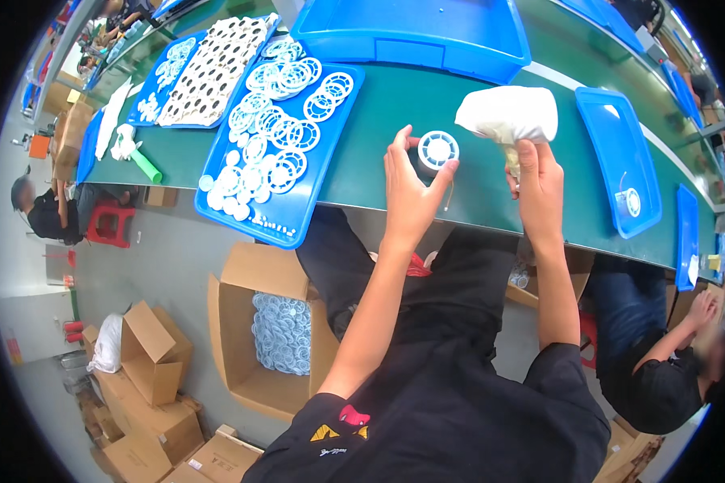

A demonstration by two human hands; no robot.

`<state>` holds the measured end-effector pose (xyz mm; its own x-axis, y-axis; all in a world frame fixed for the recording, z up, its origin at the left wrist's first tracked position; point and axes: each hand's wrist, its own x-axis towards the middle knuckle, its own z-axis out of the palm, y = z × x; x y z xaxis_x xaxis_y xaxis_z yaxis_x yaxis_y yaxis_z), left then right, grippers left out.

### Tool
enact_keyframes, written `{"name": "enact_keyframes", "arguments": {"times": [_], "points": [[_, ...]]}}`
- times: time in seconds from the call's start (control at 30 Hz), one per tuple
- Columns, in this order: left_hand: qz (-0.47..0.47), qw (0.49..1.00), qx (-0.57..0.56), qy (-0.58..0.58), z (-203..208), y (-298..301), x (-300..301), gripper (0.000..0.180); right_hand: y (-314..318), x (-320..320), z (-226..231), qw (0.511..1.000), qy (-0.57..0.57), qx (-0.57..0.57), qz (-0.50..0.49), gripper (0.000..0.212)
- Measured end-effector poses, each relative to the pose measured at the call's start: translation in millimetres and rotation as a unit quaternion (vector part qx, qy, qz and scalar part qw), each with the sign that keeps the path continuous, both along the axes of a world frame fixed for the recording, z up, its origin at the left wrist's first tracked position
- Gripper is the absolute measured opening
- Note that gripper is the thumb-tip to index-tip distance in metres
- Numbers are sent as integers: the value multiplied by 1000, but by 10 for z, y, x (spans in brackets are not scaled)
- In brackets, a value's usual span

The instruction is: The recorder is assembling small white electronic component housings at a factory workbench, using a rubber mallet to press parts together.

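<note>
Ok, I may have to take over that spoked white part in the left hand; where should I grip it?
I'd grip the spoked white part by its round outer rim, from the far right: that edge looks bare, while the left hand occupies the near and left sides. Avoid the thin strand near the thumb.

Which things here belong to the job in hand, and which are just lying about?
Likely part of the job:
round white part, in the left hand
white bundle, in the right hand
white rings on the blue tray

Likely just lying about:
green cylinder
red stool
open carton beside the white bag
</note>
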<state>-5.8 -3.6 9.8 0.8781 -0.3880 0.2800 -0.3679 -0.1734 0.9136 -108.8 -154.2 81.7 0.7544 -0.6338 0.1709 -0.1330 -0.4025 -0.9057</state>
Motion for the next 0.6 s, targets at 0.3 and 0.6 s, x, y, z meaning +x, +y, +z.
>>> {"name": "enact_keyframes", "arguments": {"times": [0.3, 0.6], "points": [[-2, 1000, -17, -3, -59, -15, 0, 86, -107, -128, 36, 998, 64, -9, 12, 40], [-42, 999, -18, 12, -55, 28, 16, 87, -23, -88, -162, 994, 17, -101, 46, 42]]}}
